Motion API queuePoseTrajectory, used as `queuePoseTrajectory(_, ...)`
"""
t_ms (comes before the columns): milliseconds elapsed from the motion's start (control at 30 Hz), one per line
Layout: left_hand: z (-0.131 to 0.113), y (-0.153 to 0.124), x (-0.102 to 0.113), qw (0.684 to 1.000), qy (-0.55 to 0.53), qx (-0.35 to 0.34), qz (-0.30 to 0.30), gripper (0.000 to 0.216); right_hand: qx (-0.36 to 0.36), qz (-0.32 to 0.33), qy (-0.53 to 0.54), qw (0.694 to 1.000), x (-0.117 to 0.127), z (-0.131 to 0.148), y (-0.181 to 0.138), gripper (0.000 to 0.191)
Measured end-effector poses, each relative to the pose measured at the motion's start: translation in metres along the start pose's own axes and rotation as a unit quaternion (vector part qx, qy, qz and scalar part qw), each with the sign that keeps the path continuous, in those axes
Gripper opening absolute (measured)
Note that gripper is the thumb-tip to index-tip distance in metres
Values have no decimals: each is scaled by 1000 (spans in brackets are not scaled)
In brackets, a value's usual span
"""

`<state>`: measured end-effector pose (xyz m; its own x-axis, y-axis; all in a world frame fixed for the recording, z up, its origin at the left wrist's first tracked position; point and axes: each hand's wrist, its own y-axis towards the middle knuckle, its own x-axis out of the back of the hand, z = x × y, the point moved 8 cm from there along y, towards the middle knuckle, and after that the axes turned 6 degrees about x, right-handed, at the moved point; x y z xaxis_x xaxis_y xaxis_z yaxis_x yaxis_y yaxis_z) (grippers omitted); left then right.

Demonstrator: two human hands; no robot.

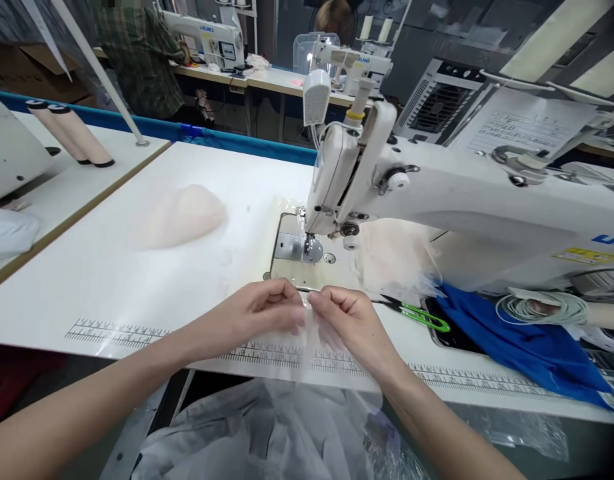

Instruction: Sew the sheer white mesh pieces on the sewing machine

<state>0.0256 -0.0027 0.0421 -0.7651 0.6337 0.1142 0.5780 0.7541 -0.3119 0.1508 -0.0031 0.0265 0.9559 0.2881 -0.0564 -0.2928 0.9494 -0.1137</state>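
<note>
1. Two bare hands meet at the near edge of the white worktop [111,280], just in front of the sewing machine [437,193].
2. Left hand [259,310]: its grip is closed, thumb and fingertips pinched on a small piece of sheer, nearly clear fabric [307,333].
3. Right hand [349,320]: its grip is closed too, pinching the same sheer fabric just beside the left hand's fingertips, so that the two pinches almost touch.
4. Held between both hands, the sheer fabric hangs down over the printed ruler strip [137,333] that runs along the worktop's front edge; its outline is hard to make out because it is so thin.
5. Beyond the hands, the machine's needle and presser foot [309,243] stand over the metal needle plate [287,247], apart from the fabric.
6. Green-handled thread snips [421,313] lie on the worktop just to the right of the right hand, beside a blue cloth [527,340].
7. A coil of pale cord [541,308] rests on the blue cloth, under the machine's arm.
8. Pale pink padded piece [187,215] lies on the worktop well to the left of the machine, and more pale pink material [391,257] sits behind the needle.
9. Below the worktop's edge, grey cloth and clear plastic [267,433] bunch up between the forearms.
10. Farther back, two thread cones [71,133] lie on a neighbouring table, and another person in a plaid shirt [137,53] stands by other machines.
</note>
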Motion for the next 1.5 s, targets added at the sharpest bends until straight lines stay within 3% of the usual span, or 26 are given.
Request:
queuePoseTrajectory(100,0,10,0,999,12,-17,-43,25,-1,15,1,1000,-7,1,6,48)
queuePoseTrajectory(200,2,18,1,999,-11,-11,-32,30,10,42,-13,999,-2,5,11,43)
queuePoseTrajectory(400,2,27,15,997,66,-5,-41,23,36,132,-201,970,19,16,25,19)
queuePoseTrajectory(533,1,34,20,990,121,-12,-68,21,61,107,-292,948,27,25,39,14)
queuePoseTrajectory(700,3,45,26,987,142,8,-72,21,-4,118,-216,969,26,17,51,19)
queuePoseTrajectory(833,-3,53,33,979,186,-17,-79,21,-33,118,-110,986,26,8,57,20)
queuePoseTrajectory(1033,-7,58,36,973,207,-52,-93,19,20,96,-145,985,29,2,58,24)
queuePoseTrajectory(1200,-3,57,32,962,244,-68,-100,31,38,47,-169,984,34,-6,55,17)
queuePoseTrajectory(1300,0,56,32,954,264,-79,-115,21,61,28,-187,980,33,-4,54,11)
queuePoseTrajectory(1500,3,53,35,943,286,-90,-148,18,168,-8,-288,943,30,18,47,7)
